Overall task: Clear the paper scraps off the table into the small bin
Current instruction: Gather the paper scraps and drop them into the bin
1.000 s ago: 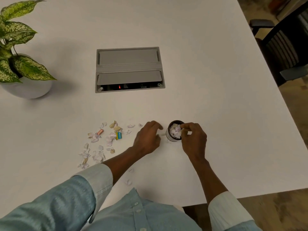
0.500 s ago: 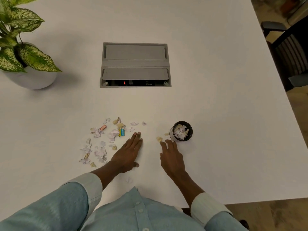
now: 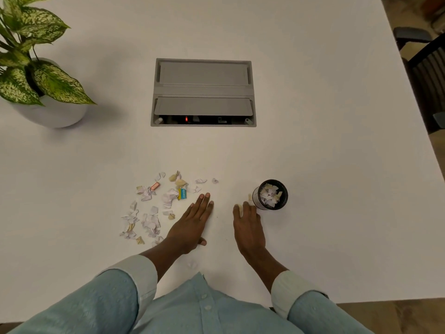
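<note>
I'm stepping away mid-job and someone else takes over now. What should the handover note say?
Left hand: open, flat on the table right of the scrap pile, holding nothing.
Right hand: open, fingertips at a tan scrap left of the small bin, nothing gripped.
Done: the bin holds some scraps.
Left: the pile, the tan scrap, a second scrap beside the bin, a lone scrap near the table's near edge.

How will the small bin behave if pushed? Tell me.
Probably light: the small bin holds only paper bits, so a nudge may slide it on the smooth table. It looks taller than wide; a high push might tip it.
</note>
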Tool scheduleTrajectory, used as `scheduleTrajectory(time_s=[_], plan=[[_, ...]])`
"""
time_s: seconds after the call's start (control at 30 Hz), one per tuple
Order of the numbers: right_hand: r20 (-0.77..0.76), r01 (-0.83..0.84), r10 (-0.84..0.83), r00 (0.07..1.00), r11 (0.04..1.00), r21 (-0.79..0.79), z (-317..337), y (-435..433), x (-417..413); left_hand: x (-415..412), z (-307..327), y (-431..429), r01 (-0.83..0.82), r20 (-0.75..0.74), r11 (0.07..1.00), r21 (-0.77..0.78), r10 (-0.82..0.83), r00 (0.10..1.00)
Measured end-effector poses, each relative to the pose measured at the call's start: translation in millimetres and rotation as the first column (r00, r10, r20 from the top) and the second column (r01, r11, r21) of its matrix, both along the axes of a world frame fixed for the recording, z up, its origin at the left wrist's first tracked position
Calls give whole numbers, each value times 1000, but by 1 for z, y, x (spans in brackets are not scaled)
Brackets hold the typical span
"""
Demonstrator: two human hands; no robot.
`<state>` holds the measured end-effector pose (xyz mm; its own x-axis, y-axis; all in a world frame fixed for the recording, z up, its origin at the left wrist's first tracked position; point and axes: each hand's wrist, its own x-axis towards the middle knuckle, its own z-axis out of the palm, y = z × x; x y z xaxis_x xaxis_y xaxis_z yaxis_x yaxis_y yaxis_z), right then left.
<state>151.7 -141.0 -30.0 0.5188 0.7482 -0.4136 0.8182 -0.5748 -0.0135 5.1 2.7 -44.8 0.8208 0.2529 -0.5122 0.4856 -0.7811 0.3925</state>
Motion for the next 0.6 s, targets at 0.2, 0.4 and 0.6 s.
scheduleTrajectory(time_s=[0.2,0.4,0.6], plan=[[8,-47,47,999,997,57,2,-11,-5,-1,1,2,-5,12,1000,-18,5,1000],[-85,49,-39,996,991,122,1,-18,-8,-1,0,2,-8,3,1000,-23,8,1000],[-244,329,-238,940,821,467,27,-24,7,-2,-1,1,1,12,1000,-13,-1,1000]])
